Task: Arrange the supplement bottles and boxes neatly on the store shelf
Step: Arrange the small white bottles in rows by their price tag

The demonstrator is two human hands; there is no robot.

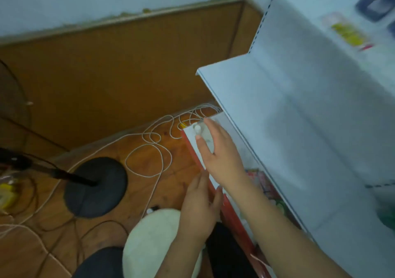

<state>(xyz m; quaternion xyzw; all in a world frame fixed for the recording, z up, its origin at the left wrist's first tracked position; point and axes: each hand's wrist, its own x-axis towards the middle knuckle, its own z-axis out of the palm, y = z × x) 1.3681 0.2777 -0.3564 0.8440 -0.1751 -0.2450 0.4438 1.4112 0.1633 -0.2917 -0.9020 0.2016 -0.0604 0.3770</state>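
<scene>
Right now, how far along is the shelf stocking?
Early. Done: nothing clearly; the upper shelf shows bare metal in this blurred view. In hand: the right hand grips a small white bottle on the lower shelf; the left hand rests open at its red edge. Left: the rest.
</scene>
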